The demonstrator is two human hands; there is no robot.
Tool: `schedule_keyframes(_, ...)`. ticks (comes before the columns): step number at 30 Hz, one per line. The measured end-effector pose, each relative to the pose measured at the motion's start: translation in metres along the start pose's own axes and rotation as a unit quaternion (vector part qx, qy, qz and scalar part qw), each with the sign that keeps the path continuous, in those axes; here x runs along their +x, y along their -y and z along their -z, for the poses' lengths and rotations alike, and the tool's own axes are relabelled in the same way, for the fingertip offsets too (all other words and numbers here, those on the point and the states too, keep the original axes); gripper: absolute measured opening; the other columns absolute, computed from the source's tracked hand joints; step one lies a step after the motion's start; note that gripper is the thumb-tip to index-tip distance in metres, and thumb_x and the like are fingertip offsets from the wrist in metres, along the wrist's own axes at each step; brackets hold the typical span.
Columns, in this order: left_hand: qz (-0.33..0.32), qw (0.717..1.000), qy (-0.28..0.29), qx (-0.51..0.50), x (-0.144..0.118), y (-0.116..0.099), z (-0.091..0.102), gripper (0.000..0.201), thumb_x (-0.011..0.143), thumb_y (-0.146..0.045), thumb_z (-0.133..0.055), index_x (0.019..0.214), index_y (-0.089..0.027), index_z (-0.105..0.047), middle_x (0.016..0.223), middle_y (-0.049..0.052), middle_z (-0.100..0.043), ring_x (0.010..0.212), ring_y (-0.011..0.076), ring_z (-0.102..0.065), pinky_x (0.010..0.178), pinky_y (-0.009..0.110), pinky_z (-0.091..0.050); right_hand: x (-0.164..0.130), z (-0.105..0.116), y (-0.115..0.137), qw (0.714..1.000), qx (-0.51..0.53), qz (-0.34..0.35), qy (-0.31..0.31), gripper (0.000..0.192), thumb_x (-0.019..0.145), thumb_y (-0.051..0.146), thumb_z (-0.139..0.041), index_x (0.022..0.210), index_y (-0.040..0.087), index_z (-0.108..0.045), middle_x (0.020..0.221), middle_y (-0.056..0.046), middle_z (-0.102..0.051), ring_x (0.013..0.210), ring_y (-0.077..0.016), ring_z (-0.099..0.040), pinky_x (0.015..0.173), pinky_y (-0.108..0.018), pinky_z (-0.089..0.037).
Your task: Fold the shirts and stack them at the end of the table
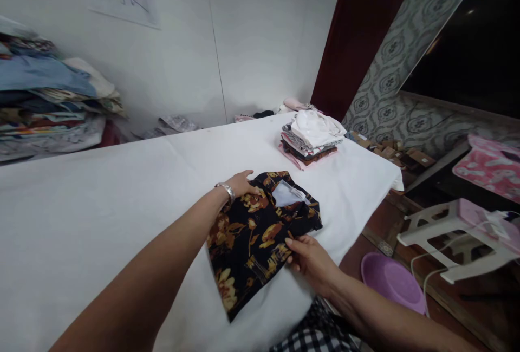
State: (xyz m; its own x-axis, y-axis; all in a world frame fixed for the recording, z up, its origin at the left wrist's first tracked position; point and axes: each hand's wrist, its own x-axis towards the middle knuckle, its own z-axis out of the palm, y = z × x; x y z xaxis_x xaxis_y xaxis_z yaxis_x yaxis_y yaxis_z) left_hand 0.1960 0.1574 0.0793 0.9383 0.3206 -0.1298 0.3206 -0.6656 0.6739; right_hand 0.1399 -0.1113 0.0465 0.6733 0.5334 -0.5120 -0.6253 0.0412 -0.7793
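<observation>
White table (101,206) lying under a folded floral shirt (254,233) | left hand (241,183) pressing its top edge, fingers flat together | right hand (306,257) pinching its side edge | folded clothes pile (311,138) sitting beyond.

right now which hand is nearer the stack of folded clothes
Left. The left hand rests on the floral shirt's far edge, toward the stack of folded clothes; the right hand holds its near edge.
</observation>
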Motion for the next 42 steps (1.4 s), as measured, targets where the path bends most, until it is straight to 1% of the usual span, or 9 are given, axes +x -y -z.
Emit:
schedule_keyframes(3, -0.018, 0.994, -0.038, -0.096, -0.024, -0.011, 0.035, 0.088, 0.059, -0.037, -0.076, 0.138, -0.016, -0.042, 0.117, 0.014, -0.065, 0.102, 0.0265, -0.064, 0.092, 0.038, -0.048, 0.002, -0.004, 0.026, 0.993, -0.061, 0.103, 0.018, 0.024, 0.062, 0.034, -0.076, 0.075, 0.016, -0.066, 0.067, -0.001, -0.064, 0.055, -0.0094, -0.05, 0.044, -0.019, -0.032)
schedule_keyframes(10, -0.184, 0.905, -0.31, -0.228, -0.131, -0.029, 0.112, 0.093, 0.062, -0.043, -0.076, 0.141, -0.021, -0.032, 0.099, 0.004, -0.069, 0.093, 0.0221, -0.065, 0.087, 0.043, -0.052, 0.022, -0.044, 0.113, 0.901, -0.197, 0.38, 0.07, 0.022, 0.068, 0.033, -0.067, 0.085, 0.019, -0.068, 0.085, -0.001, -0.069, 0.084, -0.0188, -0.058, 0.075, -0.031, -0.046)
schedule_keyframes(15, -0.053, 0.909, -0.397, -0.117, -0.222, 0.018, 0.053, 0.081, 0.065, -0.041, -0.072, 0.136, -0.021, -0.037, 0.105, 0.005, -0.068, 0.097, 0.0227, -0.065, 0.093, 0.04, -0.05, 0.04, -0.042, 0.074, 0.846, -0.312, 0.411, 0.133, 0.021, 0.075, 0.028, -0.058, 0.09, 0.019, -0.069, 0.098, -0.004, -0.068, 0.096, -0.0233, -0.057, 0.09, -0.039, -0.044)
schedule_keyframes(21, 0.063, 0.963, -0.245, -0.098, -0.288, 0.057, -0.049, 0.071, 0.072, -0.024, -0.058, 0.138, -0.025, -0.034, 0.113, 0.005, -0.068, 0.107, 0.0244, -0.063, 0.092, 0.037, -0.051, 0.031, 0.001, -0.003, 0.774, -0.446, 0.395, 0.213, 0.046, 0.059, 0.004, -0.049, 0.095, 0.023, -0.071, 0.112, -0.006, -0.066, 0.111, -0.0279, -0.054, 0.1, -0.042, -0.039)
schedule_keyframes(25, 0.076, 0.958, -0.246, -0.13, -0.296, 0.053, -0.055, 0.085, 0.069, -0.031, -0.065, 0.144, -0.024, -0.026, 0.126, 0.008, -0.06, 0.116, 0.0273, -0.056, 0.097, 0.042, -0.047, 0.021, 0.006, -0.003, 0.795, -0.427, 0.364, 0.233, 0.048, 0.06, 0.005, -0.05, 0.099, 0.025, -0.071, 0.117, -0.004, -0.064, 0.117, -0.028, -0.051, 0.105, -0.043, -0.035)
schedule_keyframes(28, 0.114, 0.936, -0.254, -0.215, -0.294, 0.052, -0.045, 0.079, 0.071, -0.042, -0.066, 0.14, -0.02, -0.035, 0.13, 0.013, -0.057, 0.112, 0.0274, -0.059, 0.092, 0.041, -0.05, 0.02, 0.009, 0.011, 0.858, -0.352, 0.272, 0.256, 0.048, 0.065, 0.014, -0.058, 0.11, 0.025, -0.067, 0.12, -0.002, -0.064, 0.118, -0.028, -0.052, 0.105, -0.045, -0.036)
schedule_keyframes(33, 0.206, 0.91, -0.293, -0.207, -0.274, 0.05, -0.019, 0.056, 0.081, -0.058, -0.048, 0.12, -0.019, -0.056, 0.115, 0.011, -0.066, 0.105, 0.0258, -0.063, 0.092, 0.039, -0.049, 0.03, 0.002, 0.032, 0.945, -0.262, 0.142, 0.135, 0.065, 0.074, 0.038, -0.064, 0.134, 0.023, -0.048, 0.123, -0.007, -0.063, 0.116, -0.0287, -0.055, 0.098, -0.047, -0.041)
schedule_keyframes(36, 0.216, 0.908, -0.305, -0.189, -0.249, 0.045, -0.009, 0.047, 0.078, -0.055, -0.052, 0.105, -0.017, -0.064, 0.11, 0.011, -0.069, 0.107, 0.0288, -0.061, 0.094, 0.042, -0.046, 0.045, -0.02, 0.033, 0.935, -0.299, 0.156, 0.112, 0.064, 0.07, 0.039, -0.068, 0.131, 0.023, -0.051, 0.113, -0.008, -0.067, 0.107, -0.0278, -0.06, 0.093, -0.045, -0.046)
schedule_keyframes(42, 0.148, 0.892, -0.345, -0.251, -0.232, 0.039, -0.012, 0.031, 0.076, -0.04, -0.056, 0.096, -0.018, -0.062, 0.099, 0.007, -0.072, 0.091, 0.0206, -0.066, 0.08, 0.031, -0.052, 0.075, -0.049, 0.019, 0.857, -0.337, 0.37, 0.124, 0.044, 0.07, 0.022, -0.055, 0.113, 0.021, -0.063, 0.114, -0.003, -0.067, 0.107, -0.0206, -0.059, 0.1, -0.039, -0.042)
